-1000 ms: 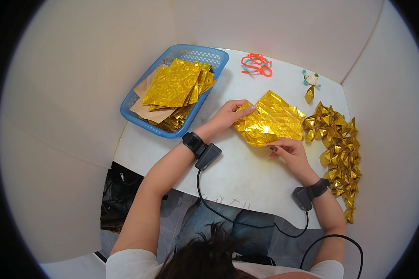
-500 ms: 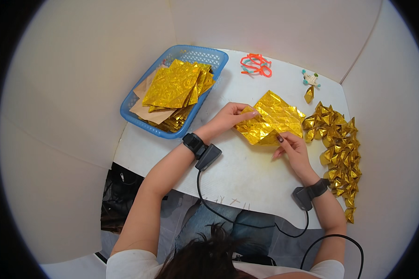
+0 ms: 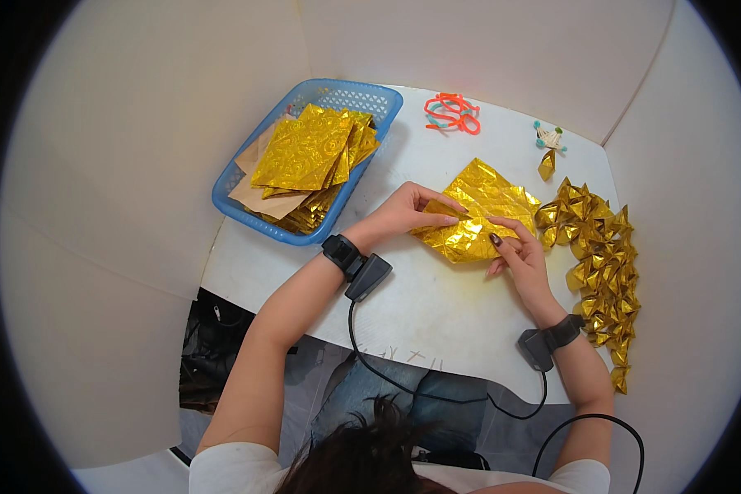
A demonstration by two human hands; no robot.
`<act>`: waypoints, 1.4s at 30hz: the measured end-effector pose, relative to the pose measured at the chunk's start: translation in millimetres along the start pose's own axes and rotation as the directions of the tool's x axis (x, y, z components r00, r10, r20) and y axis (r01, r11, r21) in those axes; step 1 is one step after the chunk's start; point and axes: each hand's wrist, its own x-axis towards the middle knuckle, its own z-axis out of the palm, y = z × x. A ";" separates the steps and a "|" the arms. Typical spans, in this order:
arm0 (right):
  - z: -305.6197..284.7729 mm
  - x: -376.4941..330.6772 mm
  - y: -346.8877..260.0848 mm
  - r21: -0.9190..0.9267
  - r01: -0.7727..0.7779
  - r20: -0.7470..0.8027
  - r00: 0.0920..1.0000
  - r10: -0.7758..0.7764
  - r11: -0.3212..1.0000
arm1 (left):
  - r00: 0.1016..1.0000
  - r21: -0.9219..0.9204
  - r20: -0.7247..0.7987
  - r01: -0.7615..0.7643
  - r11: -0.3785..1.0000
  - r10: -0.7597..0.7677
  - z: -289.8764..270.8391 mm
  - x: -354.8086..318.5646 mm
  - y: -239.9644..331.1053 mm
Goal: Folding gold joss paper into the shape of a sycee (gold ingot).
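Observation:
A shiny gold foil paper sheet (image 3: 487, 188), creased across its face, lies partly folded over the white table in front of me. My left hand (image 3: 416, 211) has its thumb and fingers closed on the sheet's left side, fingertips near the middle. At the lower right edge, my right hand (image 3: 519, 253) grips the same sheet between thumb and fingers, its index fingertip resting on the foil near my left fingertips. Part of the near edge is hidden by my right fingers.
A blue plastic basket (image 3: 222, 191) at the left holds stacked gold foil sheets (image 3: 303, 151) and brown paper. Along the right edge lies a pile of folded gold pieces (image 3: 603, 263). Orange loops (image 3: 453, 114) and a small white-and-teal item (image 3: 549, 137) lie at the back.
My left fingertips have moved right over the sheet, and my right index finger has come up onto it. The near flap, raised before, now lies flatter.

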 end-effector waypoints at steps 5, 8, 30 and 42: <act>0.2 -0.3 0.4 -0.005 0.014 -0.004 1.000 -0.014 1.000 | 1.000 0.043 -0.001 -0.010 0.999 0.010 -1.2 1.7 -3.7; 1.0 -0.2 -1.0 -0.003 0.015 -0.005 1.000 -0.015 1.000 | 0.999 0.024 -0.025 0.024 0.999 -0.024 -0.9 1.5 -4.2; 1.7 -1.1 1.6 -0.057 0.016 0.047 0.999 -0.013 0.998 | 0.998 0.009 -0.024 -0.055 0.998 0.055 2.4 -1.0 0.9; 2.6 -0.7 -3.7 -0.032 0.008 -0.019 1.000 -0.008 0.999 | 0.995 -0.119 -0.008 0.102 0.988 -0.104 -0.1 -4.2 11.3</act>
